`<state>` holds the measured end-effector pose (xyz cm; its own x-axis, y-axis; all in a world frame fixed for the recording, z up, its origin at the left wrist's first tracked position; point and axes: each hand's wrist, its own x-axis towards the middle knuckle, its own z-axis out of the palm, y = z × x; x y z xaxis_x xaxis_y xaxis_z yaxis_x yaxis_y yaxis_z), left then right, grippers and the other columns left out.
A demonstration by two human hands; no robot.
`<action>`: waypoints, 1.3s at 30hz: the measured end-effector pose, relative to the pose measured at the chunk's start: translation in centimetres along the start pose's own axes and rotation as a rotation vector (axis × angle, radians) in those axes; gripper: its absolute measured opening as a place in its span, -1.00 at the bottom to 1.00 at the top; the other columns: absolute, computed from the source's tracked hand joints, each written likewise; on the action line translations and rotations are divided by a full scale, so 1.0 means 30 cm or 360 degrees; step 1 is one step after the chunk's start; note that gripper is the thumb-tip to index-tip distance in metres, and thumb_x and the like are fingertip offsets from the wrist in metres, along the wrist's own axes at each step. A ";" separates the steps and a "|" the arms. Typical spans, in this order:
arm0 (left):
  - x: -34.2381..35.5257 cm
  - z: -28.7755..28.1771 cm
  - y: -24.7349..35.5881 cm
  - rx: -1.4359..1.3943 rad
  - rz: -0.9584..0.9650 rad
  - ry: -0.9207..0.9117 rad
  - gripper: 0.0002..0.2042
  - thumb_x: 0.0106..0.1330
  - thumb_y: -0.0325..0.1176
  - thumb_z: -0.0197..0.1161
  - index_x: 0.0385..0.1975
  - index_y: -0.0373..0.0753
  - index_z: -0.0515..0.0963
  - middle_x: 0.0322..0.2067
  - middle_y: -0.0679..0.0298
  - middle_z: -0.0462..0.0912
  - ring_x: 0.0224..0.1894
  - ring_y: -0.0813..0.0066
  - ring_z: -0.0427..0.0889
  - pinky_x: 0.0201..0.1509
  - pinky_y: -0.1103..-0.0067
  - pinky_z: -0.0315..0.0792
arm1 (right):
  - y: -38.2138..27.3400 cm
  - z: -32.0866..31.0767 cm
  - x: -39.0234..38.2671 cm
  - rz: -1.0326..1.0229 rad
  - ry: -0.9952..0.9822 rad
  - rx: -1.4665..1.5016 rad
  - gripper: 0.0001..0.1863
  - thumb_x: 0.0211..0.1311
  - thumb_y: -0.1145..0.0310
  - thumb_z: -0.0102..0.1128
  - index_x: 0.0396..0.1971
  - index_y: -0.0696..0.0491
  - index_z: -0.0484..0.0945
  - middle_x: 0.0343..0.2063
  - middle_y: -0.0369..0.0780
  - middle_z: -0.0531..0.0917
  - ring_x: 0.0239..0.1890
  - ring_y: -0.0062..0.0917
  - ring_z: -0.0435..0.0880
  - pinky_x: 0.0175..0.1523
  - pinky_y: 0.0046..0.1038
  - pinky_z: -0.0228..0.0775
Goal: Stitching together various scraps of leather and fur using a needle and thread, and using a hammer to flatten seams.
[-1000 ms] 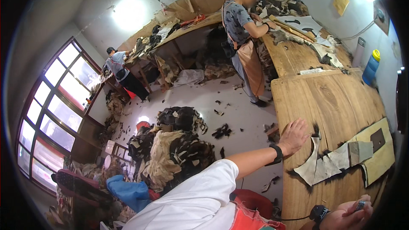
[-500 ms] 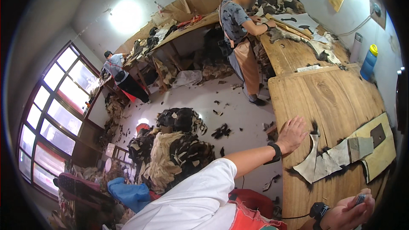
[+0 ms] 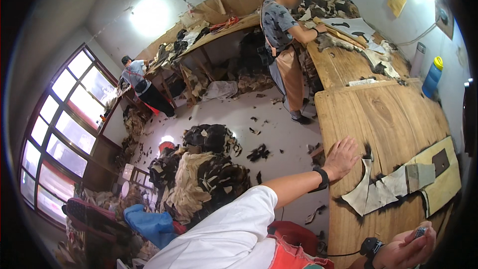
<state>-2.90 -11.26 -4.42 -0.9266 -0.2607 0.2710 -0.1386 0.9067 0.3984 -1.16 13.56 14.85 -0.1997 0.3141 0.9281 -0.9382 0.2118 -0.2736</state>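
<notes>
Resting the left hand [image 3: 342,159] flat on the wooden worktop [image 3: 376,112], near a fur-edged hide strip [image 3: 391,187] lying there; curling the right hand [image 3: 404,253], well apart, around a small shiny object [image 3: 421,231]. Overlooking heaped fur [image 3: 221,179] on the floor [image 3: 219,119].

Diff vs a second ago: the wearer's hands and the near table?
Right hand: shifted slightly up in the picture, toward the pale fur-edged pieces, with the small metallic object in its grip. Nothing was taken hold of or let go. Unchanged: left hand flat at the wooden table's edge, the pale pieces, the yellowish sheet.
</notes>
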 end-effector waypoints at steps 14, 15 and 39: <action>0.002 0.002 0.023 0.0023 0.0053 0.0053 -0.53 0.41 -0.14 0.03 0.18 -0.34 0.37 0.27 0.01 0.31 0.39 0.11 0.16 0.44 0.26 0.03 | 0.062 -0.082 -0.053 -0.0291 0.0087 -0.0945 -0.65 0.49 0.26 -0.05 -0.57 -0.02 0.47 -0.63 -0.36 0.47 -0.58 -0.54 0.47 -0.41 -0.40 0.27; -0.012 0.003 0.016 0.0054 0.0057 0.0055 -0.53 0.41 -0.14 0.03 0.18 -0.34 0.37 0.27 0.01 0.32 0.39 0.10 0.17 0.44 0.25 0.03 | 0.059 -0.072 -0.052 -0.0213 0.0047 -0.0765 -0.67 0.49 0.27 -0.05 -0.54 0.01 0.45 -0.65 -0.37 0.43 -0.61 -0.57 0.42 -0.44 -0.43 0.22; 0.001 0.002 0.001 0.0020 0.0024 0.0022 -0.52 0.41 -0.13 0.01 0.19 -0.35 0.37 0.29 0.00 0.29 0.41 0.10 0.13 0.46 0.24 -0.01 | 0.013 0.010 0.003 0.0110 -0.0055 0.0079 -0.64 0.50 0.14 -0.08 -0.39 0.14 0.35 -0.77 -0.44 0.12 -0.80 -0.77 0.05 -0.66 -0.64 -0.15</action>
<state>-2.95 -11.21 -4.46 -0.9238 -0.2514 0.2888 -0.1291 0.9146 0.3833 -1.64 13.40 14.89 -0.2732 0.2938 0.9160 -0.9346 0.1444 -0.3250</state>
